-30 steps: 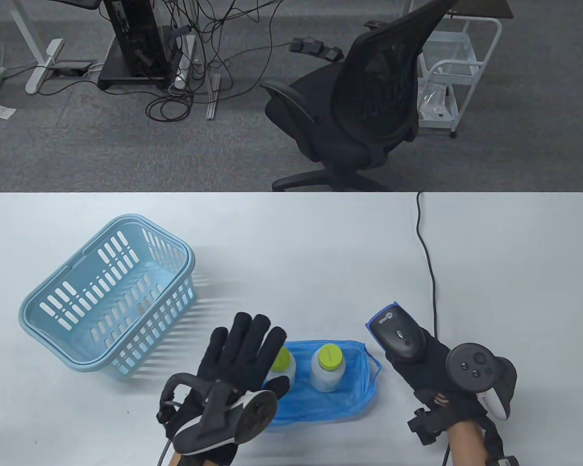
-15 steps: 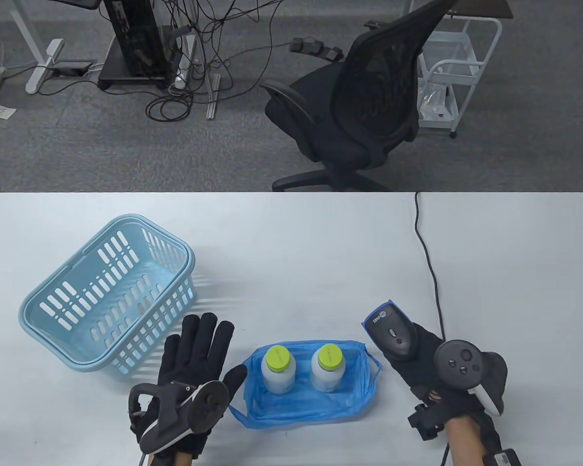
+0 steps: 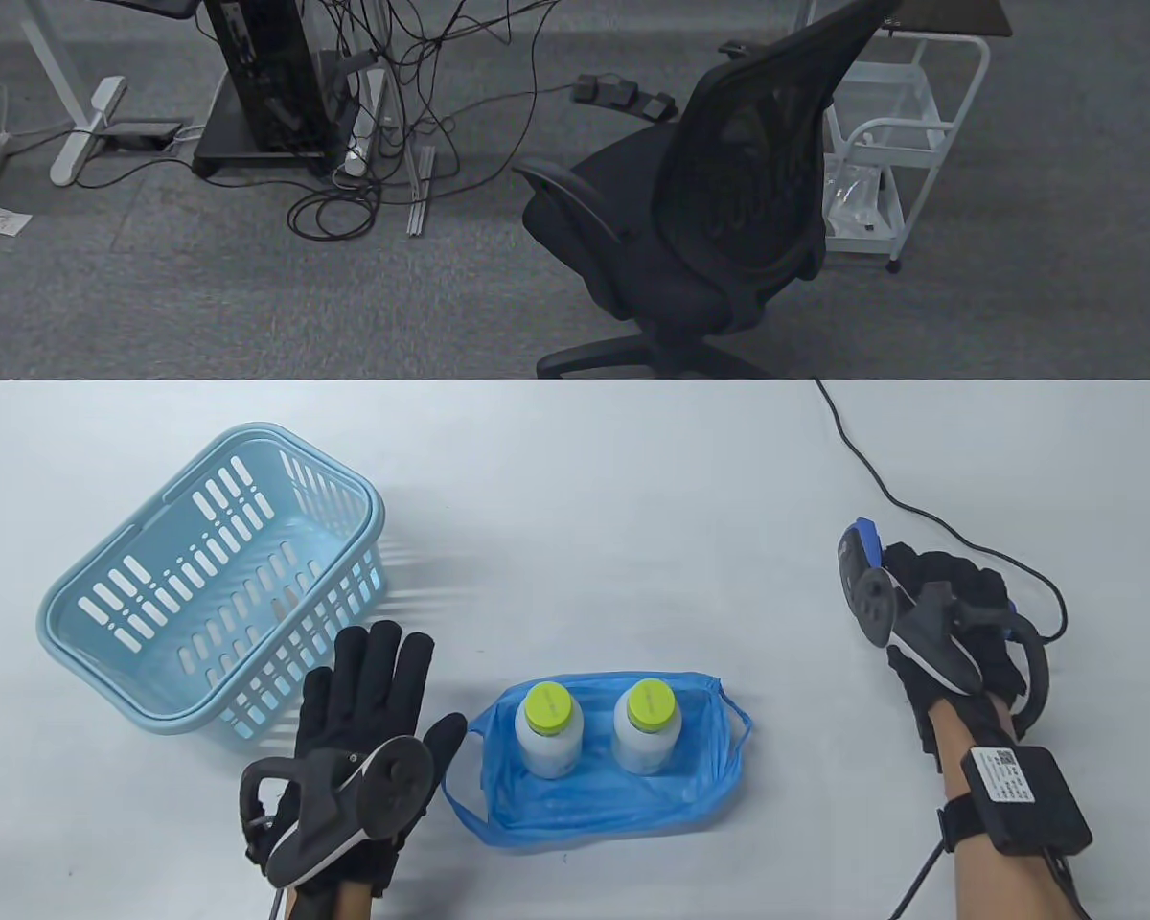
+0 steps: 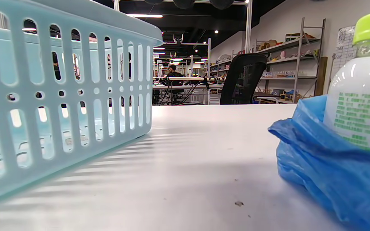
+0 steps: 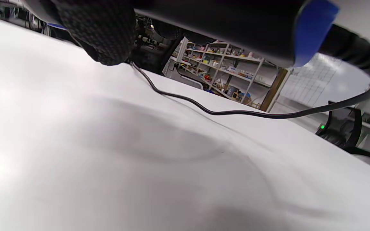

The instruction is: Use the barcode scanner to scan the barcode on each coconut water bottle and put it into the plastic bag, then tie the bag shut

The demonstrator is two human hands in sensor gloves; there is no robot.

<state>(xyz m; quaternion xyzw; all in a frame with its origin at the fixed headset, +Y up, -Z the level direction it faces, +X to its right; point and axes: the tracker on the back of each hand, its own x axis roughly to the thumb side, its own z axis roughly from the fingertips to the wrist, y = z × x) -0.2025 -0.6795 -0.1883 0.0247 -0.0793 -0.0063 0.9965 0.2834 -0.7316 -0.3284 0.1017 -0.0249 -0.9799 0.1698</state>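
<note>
Both coconut water bottles (image 3: 549, 728) (image 3: 649, 724) were seen upright inside the plastic bag (image 3: 594, 805), lower centre, its mouth untied. The barcode scanner (image 3: 862, 565) was gripped in the right hand (image 3: 944, 613) at lower right, probably for setting aside. The left hand (image 3: 364, 700) was spread flat just left of the bag, likely readied for tying.

On the table (image 3: 585, 479): basket (image 3: 213, 580) at left; plastic bag (image 3: 599, 767) at centre front, two coconut water bottles (image 3: 548, 730) upright side by side inside it; barcode scanner (image 3: 860, 565) at right, its cable (image 3: 848, 431) trailing behind.
</note>
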